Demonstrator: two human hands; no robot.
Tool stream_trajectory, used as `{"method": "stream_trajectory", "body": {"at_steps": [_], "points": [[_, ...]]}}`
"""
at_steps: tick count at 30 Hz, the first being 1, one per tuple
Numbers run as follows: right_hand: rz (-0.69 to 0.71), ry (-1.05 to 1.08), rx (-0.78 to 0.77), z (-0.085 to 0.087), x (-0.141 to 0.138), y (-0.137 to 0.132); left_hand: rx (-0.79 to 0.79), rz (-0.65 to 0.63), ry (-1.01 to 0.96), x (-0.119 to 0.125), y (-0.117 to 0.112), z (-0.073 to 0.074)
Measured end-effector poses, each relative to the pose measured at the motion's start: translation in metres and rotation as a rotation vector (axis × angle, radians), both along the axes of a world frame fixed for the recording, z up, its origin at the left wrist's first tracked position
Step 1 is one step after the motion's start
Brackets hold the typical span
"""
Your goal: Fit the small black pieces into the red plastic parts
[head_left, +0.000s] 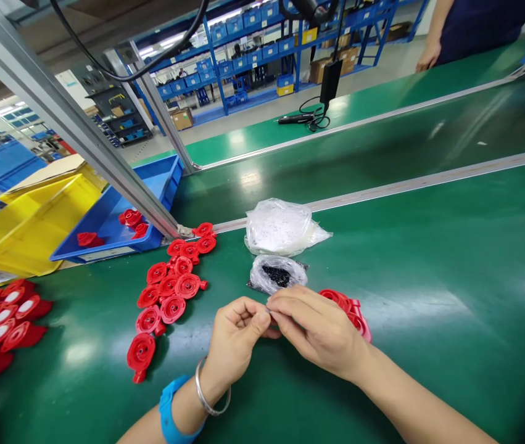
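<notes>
My left hand [237, 336] and my right hand [315, 327] meet over the green table, fingertips pinched together on something tiny that I cannot make out. A red round plastic part [352, 311] lies under and behind my right hand. Just beyond my fingers sits a small clear bag of black pieces [277, 274], and behind it a larger clear bag of white pieces [283, 227]. Several red round parts [172, 287] lie in a loose row to the left of my left hand.
More red parts with white centres [0, 324] lie at the far left. A blue tray [114, 222] holding a few red parts and a yellow bin [26, 231] stand behind an aluminium post [81, 135]. Another person [456, 28] stands at the far side, by a black tool [297, 118].
</notes>
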State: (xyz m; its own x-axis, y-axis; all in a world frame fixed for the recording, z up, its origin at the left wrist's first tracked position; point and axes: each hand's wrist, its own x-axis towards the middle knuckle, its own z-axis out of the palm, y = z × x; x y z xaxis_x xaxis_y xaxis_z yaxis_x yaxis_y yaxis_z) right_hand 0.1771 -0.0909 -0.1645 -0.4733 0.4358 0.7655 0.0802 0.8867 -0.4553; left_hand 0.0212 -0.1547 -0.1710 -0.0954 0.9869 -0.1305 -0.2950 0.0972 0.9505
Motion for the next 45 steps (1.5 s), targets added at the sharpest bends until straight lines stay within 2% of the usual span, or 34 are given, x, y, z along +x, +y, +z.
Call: {"method": "stream_trajectory", "body": {"at_steps": [8, 10, 14, 16, 18, 21, 25, 26, 28, 31, 34, 37, 39, 42, 43, 45], "points": [[-0.043, -0.035, 0.117, 0.001, 0.001, -0.003, 0.036, 0.01, 0.041, 0.001, -0.003, 0.002], [0.002, -0.008, 0.057, 0.004, 0.002, 0.0, 0.024, -0.03, 0.058, -0.001, -0.003, 0.003], [0.129, 0.006, -0.16, 0.009, 0.007, -0.004, -0.019, -0.178, 0.079, -0.007, -0.002, 0.007], [0.122, -0.006, -0.197, 0.009, 0.014, -0.012, -0.04, -0.249, 0.094, -0.006, -0.001, 0.006], [0.052, 0.001, -0.228, 0.005, 0.027, -0.023, -0.065, -0.328, 0.136, -0.003, -0.001, 0.005], [-0.156, 0.062, -0.328, -0.007, 0.06, -0.036, 0.011, -0.396, 0.406, 0.01, 0.001, 0.001], [-0.411, 0.103, -0.423, -0.03, 0.105, -0.039, 0.476, -0.384, 1.025, 0.038, 0.018, -0.001], [-0.437, 0.101, -0.423, -0.034, 0.112, -0.037, 0.566, -0.392, 1.147, 0.045, 0.026, -0.001], [-0.46, 0.095, -0.42, -0.041, 0.12, -0.034, 0.645, -0.445, 1.335, 0.057, 0.042, -0.001], [-0.477, 0.109, -0.428, -0.044, 0.121, -0.03, 0.665, -0.527, 1.432, 0.067, 0.061, -0.003], [-0.484, 0.131, -0.446, -0.044, 0.116, -0.028, 0.672, -0.485, 1.361, 0.065, 0.068, -0.006], [-0.478, 0.163, -0.481, -0.044, 0.109, -0.027, 0.642, -0.37, 1.115, 0.053, 0.061, -0.008], [-0.465, 0.198, -0.487, -0.041, 0.102, -0.027, 0.504, -0.313, 0.758, 0.041, 0.05, -0.006], [-0.391, 0.217, -0.437, -0.032, 0.083, -0.027, 0.144, -0.241, 0.117, 0.023, 0.028, -0.002], [-0.356, 0.202, -0.41, -0.028, 0.075, -0.027, 0.043, -0.211, -0.04, 0.018, 0.021, -0.001], [-0.285, 0.149, -0.35, -0.018, 0.058, -0.028, -0.07, -0.171, -0.211, 0.009, 0.008, 0.0]]}}
